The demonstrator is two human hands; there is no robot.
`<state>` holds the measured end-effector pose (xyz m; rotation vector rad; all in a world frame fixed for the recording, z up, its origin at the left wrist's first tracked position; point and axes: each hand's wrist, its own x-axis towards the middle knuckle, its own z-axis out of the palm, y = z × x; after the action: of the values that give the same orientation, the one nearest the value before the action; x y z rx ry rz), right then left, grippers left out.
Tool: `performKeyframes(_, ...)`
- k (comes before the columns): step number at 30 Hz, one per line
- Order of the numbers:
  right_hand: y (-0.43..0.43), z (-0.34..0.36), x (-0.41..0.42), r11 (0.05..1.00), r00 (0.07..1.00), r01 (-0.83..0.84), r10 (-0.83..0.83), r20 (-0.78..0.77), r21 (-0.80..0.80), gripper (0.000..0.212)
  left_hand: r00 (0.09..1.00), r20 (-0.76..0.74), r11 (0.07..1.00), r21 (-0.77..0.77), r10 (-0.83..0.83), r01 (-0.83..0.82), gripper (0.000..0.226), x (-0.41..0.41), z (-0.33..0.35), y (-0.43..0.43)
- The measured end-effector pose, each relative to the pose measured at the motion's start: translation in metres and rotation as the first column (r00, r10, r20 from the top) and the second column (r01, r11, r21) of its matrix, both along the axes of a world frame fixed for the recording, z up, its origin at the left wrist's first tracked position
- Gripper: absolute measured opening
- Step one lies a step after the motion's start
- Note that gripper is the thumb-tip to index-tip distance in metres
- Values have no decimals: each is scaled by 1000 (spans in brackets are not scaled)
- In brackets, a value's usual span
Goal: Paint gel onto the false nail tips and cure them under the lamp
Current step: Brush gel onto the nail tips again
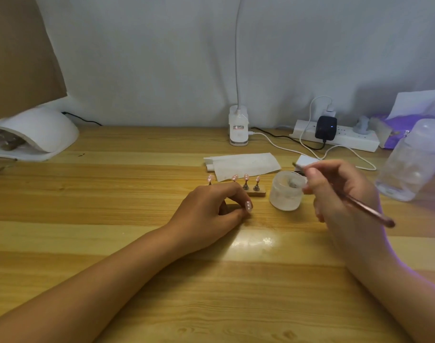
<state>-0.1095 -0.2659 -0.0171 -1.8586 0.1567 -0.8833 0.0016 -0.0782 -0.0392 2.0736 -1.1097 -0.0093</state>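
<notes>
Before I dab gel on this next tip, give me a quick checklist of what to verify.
1. Brush gripped in right hand: ok.
2. Gel jar open, brush end over it: ok.
3. Nail tip pinched in left hand: ok.
4. Gel loaded on the bristles: cannot tell, blurred.
5. Other tips upright on the holder block: ok.
6. Curing lamp switched on: cannot tell.

The jar (287, 193) sits right of the nail stand (257, 193), tissue (246, 165) behind both.
</notes>
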Motion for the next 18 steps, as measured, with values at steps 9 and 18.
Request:
performKeyframes(9,-4,-8,2,994,973,108,-102,-206,19,12,1000,24,1000,4,0,0,9,-1,0,0)
performKeyframes(18,0,-9,2,989,977,89,-109,-182,-116,13,1000,24,1000,8,-6,6,11,-1,-1,0)
